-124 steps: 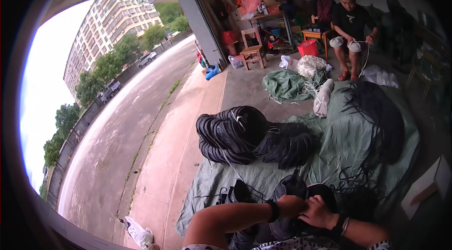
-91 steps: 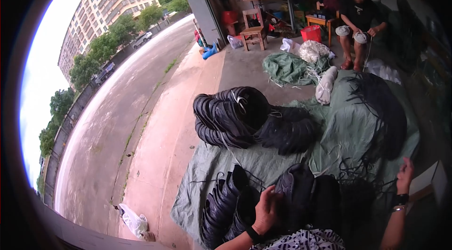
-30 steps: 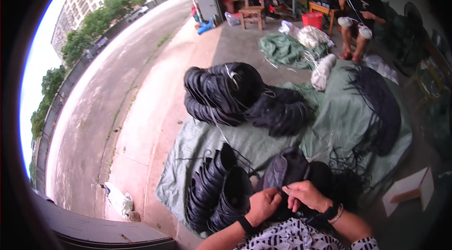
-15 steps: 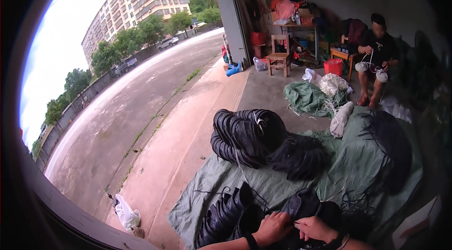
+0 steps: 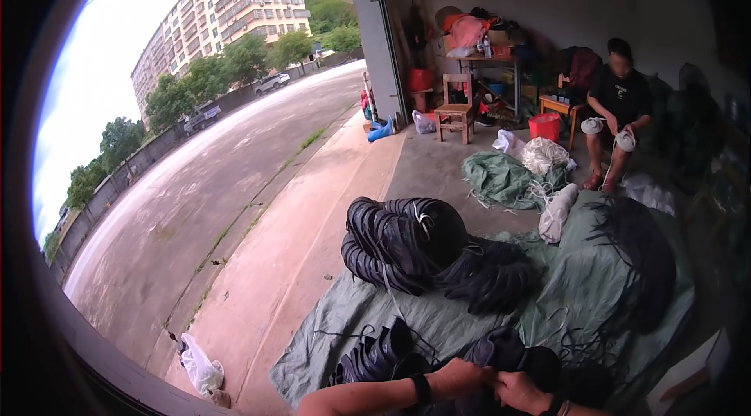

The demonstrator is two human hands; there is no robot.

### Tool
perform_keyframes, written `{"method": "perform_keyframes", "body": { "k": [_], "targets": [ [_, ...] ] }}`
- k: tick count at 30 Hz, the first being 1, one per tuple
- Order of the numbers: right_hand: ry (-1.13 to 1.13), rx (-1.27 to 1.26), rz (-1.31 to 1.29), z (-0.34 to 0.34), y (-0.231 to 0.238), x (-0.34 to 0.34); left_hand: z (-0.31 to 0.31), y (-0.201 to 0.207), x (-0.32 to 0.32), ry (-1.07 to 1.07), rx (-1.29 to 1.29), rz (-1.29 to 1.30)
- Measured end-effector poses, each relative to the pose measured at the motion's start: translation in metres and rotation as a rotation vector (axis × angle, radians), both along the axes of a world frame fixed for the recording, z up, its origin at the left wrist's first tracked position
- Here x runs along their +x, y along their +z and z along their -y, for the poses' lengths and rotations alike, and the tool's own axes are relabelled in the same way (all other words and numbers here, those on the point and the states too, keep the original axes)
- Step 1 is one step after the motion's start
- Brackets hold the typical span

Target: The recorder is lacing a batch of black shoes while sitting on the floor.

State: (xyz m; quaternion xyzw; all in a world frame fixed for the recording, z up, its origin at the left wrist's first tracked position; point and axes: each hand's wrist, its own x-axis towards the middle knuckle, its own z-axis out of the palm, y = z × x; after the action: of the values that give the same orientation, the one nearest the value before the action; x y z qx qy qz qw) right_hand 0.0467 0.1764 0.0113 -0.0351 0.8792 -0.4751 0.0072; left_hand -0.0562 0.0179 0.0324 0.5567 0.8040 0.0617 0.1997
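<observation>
My left hand (image 5: 463,378) and my right hand (image 5: 519,392) meet at the lower edge, fingers closed and fingertips close together. Whatever is pinched between them is too small or hidden to make out. Directly beyond the hands lies a black shoe upper (image 5: 498,349), with more dark material under and beside them. Left of it, a row of nested black shoe uppers (image 5: 381,355) rests on the green tarp (image 5: 313,361), partly behind my left forearm. A large tied bundle of black uppers (image 5: 403,244) stands farther off, and a looser pile (image 5: 493,272) leans beside it.
Black laces (image 5: 637,259) drape over a green-covered heap (image 5: 579,275) at right. A white bundle (image 5: 557,214) lies behind it. Across the room a seated person (image 5: 618,103) handles white cord rolls. A wooden chair (image 5: 454,112), red bucket (image 5: 544,127) and white plastic bag (image 5: 203,365) stand around.
The view has shifted slightly, and more of my left forearm shows, lying across the lower edge. My hands stay together. The seated person's raised hand has come down with the white cord.
</observation>
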Motion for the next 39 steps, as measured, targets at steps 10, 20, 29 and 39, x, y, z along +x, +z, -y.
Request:
{"method": "perform_keyframes", "body": {
  "k": [10, 20, 29, 39],
  "targets": [
    [0.394, 0.457, -0.001, -0.003, 0.006, -0.028, 0.025, -0.036, 0.002, -0.09, 0.558, 0.021],
    [0.076, 0.633, -0.32, -0.071, 0.076, -0.061, 0.023, -0.026, 0.02, 0.301, 0.673, 0.234],
    [-0.063, 0.1, -0.256, -0.056, 0.081, -0.051, -0.04, 0.012, 0.016, 0.699, 1.058, 0.838],
    [-0.154, -1.024, 0.136, -0.032, 0.037, -0.034, -0.046, 0.009, 0.034, 0.733, 1.145, 0.849]
  ]
}}
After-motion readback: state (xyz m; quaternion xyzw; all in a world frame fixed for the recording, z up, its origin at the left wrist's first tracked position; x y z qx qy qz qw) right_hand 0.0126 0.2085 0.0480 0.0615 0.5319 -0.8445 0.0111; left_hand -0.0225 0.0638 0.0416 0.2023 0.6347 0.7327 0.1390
